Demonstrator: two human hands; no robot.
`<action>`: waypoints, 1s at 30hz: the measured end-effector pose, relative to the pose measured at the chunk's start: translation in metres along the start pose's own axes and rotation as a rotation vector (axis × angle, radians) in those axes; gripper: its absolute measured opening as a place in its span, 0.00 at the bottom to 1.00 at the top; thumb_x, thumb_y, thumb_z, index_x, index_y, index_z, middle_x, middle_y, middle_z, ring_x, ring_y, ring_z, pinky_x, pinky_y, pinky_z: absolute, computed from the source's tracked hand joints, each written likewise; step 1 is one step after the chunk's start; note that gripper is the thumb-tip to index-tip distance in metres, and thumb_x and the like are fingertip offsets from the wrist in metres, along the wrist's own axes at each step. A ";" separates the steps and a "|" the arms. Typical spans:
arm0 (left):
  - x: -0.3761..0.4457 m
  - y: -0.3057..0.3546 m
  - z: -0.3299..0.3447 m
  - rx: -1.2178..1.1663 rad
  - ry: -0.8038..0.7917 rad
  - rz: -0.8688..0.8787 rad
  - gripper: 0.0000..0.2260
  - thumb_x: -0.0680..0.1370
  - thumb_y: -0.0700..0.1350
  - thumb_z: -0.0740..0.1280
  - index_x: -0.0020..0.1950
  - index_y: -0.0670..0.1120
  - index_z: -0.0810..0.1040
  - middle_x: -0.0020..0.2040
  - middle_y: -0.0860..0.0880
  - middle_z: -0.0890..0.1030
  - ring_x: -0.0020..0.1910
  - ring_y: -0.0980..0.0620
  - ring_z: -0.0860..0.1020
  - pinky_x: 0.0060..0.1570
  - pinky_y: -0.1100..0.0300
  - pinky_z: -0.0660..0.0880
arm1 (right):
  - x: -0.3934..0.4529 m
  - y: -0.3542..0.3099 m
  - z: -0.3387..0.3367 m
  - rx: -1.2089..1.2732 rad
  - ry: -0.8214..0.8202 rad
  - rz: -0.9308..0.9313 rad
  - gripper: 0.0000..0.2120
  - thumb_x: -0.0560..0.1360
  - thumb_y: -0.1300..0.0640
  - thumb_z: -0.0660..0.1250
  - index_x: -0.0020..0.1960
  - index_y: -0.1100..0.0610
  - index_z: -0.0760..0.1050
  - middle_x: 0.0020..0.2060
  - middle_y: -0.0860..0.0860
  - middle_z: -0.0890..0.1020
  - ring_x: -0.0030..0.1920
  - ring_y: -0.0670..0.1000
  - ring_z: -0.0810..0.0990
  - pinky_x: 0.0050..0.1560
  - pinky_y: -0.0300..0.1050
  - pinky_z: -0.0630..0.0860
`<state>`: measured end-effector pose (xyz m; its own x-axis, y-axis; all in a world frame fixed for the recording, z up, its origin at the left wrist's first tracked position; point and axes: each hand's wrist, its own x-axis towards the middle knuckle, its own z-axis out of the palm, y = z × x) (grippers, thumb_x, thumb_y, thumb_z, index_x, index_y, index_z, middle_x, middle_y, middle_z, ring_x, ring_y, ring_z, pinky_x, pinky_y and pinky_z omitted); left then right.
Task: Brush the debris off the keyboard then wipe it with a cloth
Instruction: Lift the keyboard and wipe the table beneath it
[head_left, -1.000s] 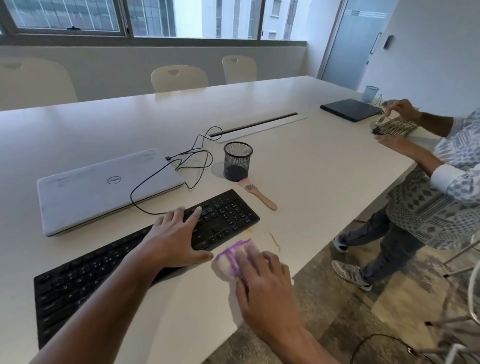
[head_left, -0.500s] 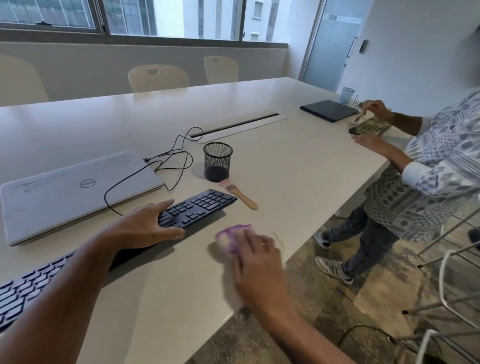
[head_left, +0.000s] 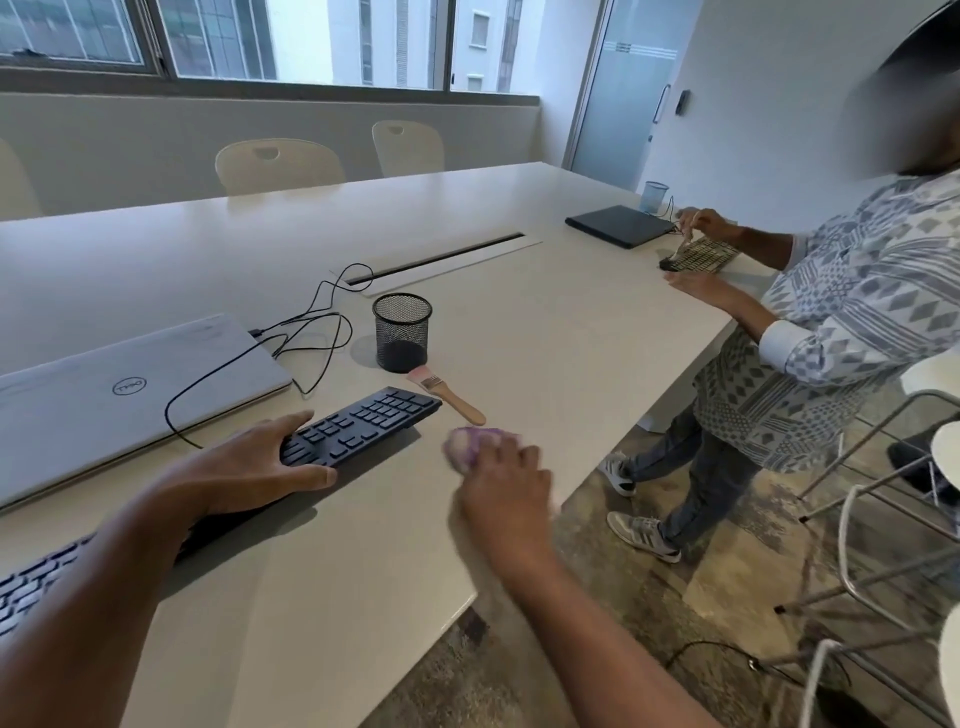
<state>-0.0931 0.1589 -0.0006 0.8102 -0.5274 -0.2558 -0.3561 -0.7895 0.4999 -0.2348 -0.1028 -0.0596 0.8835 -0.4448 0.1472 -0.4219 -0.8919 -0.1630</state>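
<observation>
A black keyboard (head_left: 374, 421) lies slanted across the white table (head_left: 545, 332), its front edge lifted so a shadow shows beneath. My left hand (head_left: 260, 462) grips its middle, thumb under the front edge. My right hand (head_left: 501, 478) presses a bunched white and purple cloth (head_left: 470, 444) onto the table just right of the keyboard's end. A wooden-handled brush (head_left: 452, 397) with pink bristles lies beyond the cloth, touching neither hand.
A closed white laptop (head_left: 119, 395) with a looping black cable (head_left: 311, 332) sits behind the keyboard. A black mesh cup (head_left: 401, 332) stands by the brush. Another person (head_left: 810, 332) brushes a second keyboard (head_left: 701, 255) at the far right. The table edge (head_left: 519, 551) is close.
My right hand has slid the cloth over the table near the edge. My left hand has tilted the keyboard up. The view has swung right.
</observation>
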 end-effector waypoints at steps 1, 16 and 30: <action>0.000 0.000 0.001 0.006 0.006 -0.002 0.57 0.57 0.81 0.64 0.81 0.58 0.57 0.74 0.50 0.70 0.66 0.51 0.72 0.68 0.50 0.69 | 0.002 0.022 -0.003 -0.044 -0.013 0.046 0.22 0.82 0.54 0.57 0.75 0.55 0.68 0.69 0.58 0.74 0.62 0.59 0.74 0.57 0.56 0.76; -0.010 0.003 0.040 0.342 0.186 0.014 0.55 0.59 0.82 0.56 0.82 0.58 0.53 0.73 0.49 0.63 0.71 0.46 0.63 0.66 0.46 0.66 | -0.051 -0.012 -0.005 0.124 0.034 -0.124 0.25 0.86 0.46 0.49 0.80 0.51 0.63 0.75 0.54 0.71 0.70 0.55 0.70 0.66 0.54 0.73; -0.019 0.005 0.052 0.359 0.265 0.029 0.52 0.63 0.79 0.59 0.82 0.58 0.50 0.75 0.48 0.59 0.74 0.45 0.58 0.74 0.45 0.56 | 0.006 0.142 -0.022 0.016 0.187 0.451 0.22 0.87 0.50 0.55 0.74 0.60 0.73 0.68 0.62 0.76 0.63 0.66 0.73 0.60 0.61 0.73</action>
<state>-0.1342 0.1485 -0.0368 0.8722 -0.4891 -0.0022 -0.4814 -0.8593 0.1729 -0.2939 -0.2343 -0.0601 0.5606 -0.7953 0.2308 -0.7501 -0.6058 -0.2653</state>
